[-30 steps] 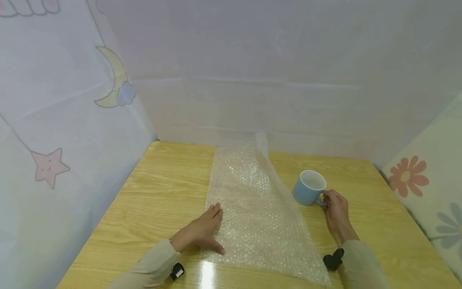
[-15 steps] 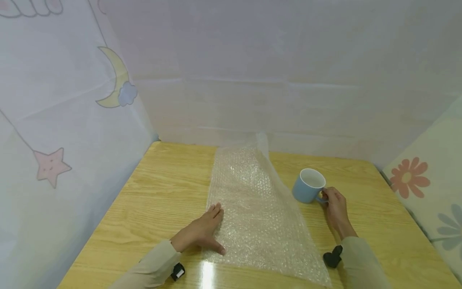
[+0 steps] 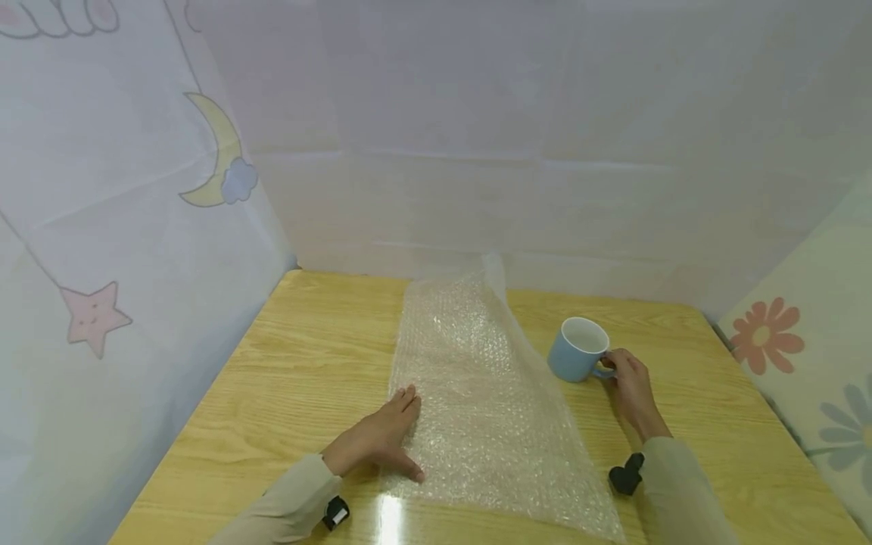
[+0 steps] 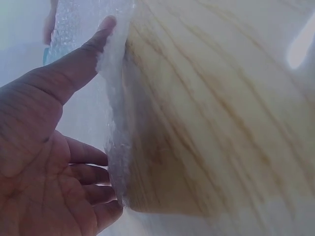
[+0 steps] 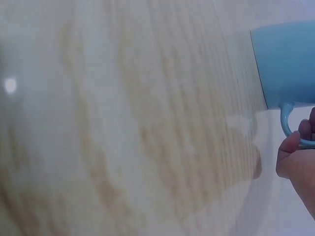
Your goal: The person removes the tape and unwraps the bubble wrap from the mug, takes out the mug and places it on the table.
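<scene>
A light blue mug (image 3: 572, 359) with a white inside stands upright at the right edge of the bubble wrap (image 3: 477, 409). My right hand (image 3: 630, 386) pinches its handle between thumb and fingers; in the right wrist view the thumb and fingertips close on the blue handle (image 5: 286, 120). On the left edge of the sheet rests my left hand (image 3: 383, 439), thumb and fingers spread and fairly straight. The left wrist view has the left thumb (image 4: 81, 61) lying over the edge of the wrap, with the other fingertips at that same edge.
The wooden table (image 3: 306, 356) carries the wrap lengthwise, its far end curled up against the back cloth (image 3: 436, 197). Printed cloth walls stand at left and right. Small black devices (image 3: 336, 513) sit at both wrists.
My right hand and the mug have shifted slightly to the left, towards the bubble wrap. The left hand stays in place on the sheet.
</scene>
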Motion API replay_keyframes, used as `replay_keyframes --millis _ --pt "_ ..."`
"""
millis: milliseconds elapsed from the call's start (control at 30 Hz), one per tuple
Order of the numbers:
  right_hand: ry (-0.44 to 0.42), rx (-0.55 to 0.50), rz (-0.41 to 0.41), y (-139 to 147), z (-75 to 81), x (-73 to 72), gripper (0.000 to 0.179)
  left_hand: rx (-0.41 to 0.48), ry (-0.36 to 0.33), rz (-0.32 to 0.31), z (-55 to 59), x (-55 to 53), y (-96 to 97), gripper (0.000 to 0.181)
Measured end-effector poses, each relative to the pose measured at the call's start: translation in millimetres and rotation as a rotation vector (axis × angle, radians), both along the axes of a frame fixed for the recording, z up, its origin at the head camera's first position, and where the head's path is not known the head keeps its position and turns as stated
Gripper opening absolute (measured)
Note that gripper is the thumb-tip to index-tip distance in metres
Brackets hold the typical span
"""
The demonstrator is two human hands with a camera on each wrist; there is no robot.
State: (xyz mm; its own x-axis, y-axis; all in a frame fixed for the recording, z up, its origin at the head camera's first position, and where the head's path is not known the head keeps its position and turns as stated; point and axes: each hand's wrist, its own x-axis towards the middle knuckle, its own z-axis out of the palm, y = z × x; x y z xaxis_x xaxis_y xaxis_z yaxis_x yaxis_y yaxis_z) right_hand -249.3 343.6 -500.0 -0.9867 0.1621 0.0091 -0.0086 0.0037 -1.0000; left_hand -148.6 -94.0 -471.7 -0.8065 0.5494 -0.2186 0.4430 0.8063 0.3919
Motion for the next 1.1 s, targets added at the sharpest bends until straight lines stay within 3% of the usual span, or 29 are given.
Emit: replay_keyframes --millis 300,567,800,967,1100 --pt "0.012 0.082 -0.016 -2 0.2 -3.3 0.020 0.040 -0.017 -0.018 3.3 -3.6 -3.6 0.124" --pt "0.046 0.242 -0.035 -1 4.0 -6.0 0.029 0.050 -0.006 -0.011 5.6 -5.4 -2.7 0.118" --pt "0.098 0.171 -0.109 5 4.6 -5.6 0.026 0.064 0.068 -0.035 7.4 -10.7 -4.1 0.106" --pt "0.124 0.353 -0.107 9 3.7 6.1 0.037 0.124 0.102 -0.080 3.5 -11.8 -5.6 0.082" --pt "0.193 0.503 -0.113 11 9.4 14.5 0.042 0.166 0.107 -0.070 4.0 -12.3 -8.0 0.070"
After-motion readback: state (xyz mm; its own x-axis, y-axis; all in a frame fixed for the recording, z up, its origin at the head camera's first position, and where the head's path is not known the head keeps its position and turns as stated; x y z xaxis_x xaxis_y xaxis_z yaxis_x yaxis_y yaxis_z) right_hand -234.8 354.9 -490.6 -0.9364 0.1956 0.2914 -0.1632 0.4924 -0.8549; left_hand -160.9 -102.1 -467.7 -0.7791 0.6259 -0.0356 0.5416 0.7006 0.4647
